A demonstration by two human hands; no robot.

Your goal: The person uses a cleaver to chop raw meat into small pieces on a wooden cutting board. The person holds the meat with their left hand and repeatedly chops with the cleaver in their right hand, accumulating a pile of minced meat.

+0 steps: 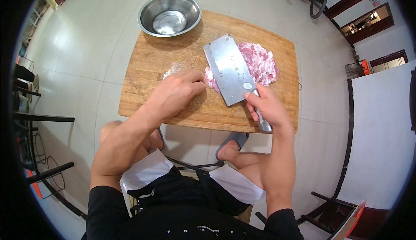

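Right hand (268,106) gripping one cleaver (232,69), left hand (177,93) curled, fingertips on one pile of chopped meat (260,62); one board (182,54), one steel bowl (170,14).

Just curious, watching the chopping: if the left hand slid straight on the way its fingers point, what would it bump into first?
The left hand points toward the cleaver. It would probably meet the small edge of chopped pink meat at its fingertips first, then the blade's flat side just beyond; depth is hard to judge.
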